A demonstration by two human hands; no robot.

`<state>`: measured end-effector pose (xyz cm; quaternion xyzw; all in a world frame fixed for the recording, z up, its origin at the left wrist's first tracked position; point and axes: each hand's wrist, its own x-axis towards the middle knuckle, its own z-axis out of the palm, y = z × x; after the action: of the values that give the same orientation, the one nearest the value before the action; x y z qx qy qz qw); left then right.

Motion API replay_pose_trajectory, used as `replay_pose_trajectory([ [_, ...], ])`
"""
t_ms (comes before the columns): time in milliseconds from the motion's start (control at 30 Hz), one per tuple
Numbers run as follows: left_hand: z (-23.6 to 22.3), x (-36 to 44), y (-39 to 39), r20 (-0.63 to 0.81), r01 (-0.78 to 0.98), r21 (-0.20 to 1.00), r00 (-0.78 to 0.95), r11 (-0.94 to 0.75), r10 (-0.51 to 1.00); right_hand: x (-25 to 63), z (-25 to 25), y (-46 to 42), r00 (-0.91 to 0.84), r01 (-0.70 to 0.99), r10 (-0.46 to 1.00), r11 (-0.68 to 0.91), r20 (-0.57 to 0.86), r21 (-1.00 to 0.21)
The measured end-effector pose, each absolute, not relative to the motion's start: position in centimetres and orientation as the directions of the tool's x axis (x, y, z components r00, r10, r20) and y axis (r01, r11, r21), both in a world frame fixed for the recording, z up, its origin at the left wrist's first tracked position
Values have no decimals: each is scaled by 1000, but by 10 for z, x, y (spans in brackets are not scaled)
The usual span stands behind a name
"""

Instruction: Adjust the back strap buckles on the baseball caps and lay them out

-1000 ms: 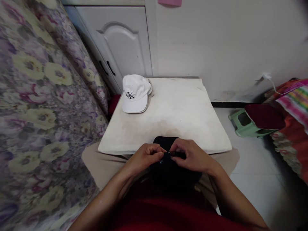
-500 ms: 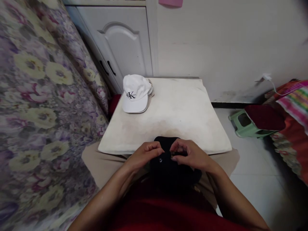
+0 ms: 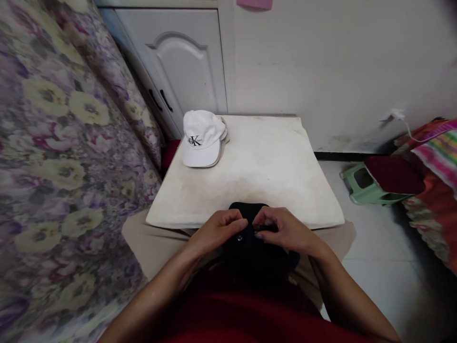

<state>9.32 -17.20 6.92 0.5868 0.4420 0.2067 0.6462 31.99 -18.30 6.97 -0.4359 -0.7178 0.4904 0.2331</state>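
Observation:
A black cap [image 3: 250,257] lies over my lap, its far end resting against the table's front edge. A small shiny stud or eyelet shows on its dark fabric. My left hand [image 3: 224,228] is closed, thumb and fingers pinching the cap just beyond the stud. With curled fingers, my right hand [image 3: 280,231] pinches the cap's edge a little to the right, near a small brassy piece that may be a buckle. The fingertips of both hands hide the exact grip. Further off, a white cap [image 3: 202,138] with black "CK" lettering sits on the table, partly over another cap.
The white-covered table [image 3: 278,162] stands before my knees. Behind it are a white cabinet [image 3: 185,62] and the wall. A floral curtain [image 3: 71,166] hangs close on the left. On the right floor stands a green stool [image 3: 374,183] with a dark red top, beside orange cloth.
My left thumb has shifted slightly to the right over the black cap. My right hand keeps nearly the same pose, and the white cap stays put.

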Motion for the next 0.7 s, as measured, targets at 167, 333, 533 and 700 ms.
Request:
replay_pose_trajectory([
  [167, 64, 95, -172, -329, 276, 939, 543, 205, 773, 318, 73, -184, -511, 425, 855, 163, -87, -890],
  [333, 64, 95, -174, -324, 265, 942, 564, 205, 759, 318, 75, -185, -494, 459, 866, 187, -75, -869],
  [533, 65, 94, -175, -311, 233, 949, 577, 212, 755, 318, 74, -185, -501, 456, 860, 166, -97, -874],
  [700, 61, 94, -173, -316, 201, 949, 577, 244, 753, 318, 73, -185, -509, 445, 855, 162, -100, -881],
])
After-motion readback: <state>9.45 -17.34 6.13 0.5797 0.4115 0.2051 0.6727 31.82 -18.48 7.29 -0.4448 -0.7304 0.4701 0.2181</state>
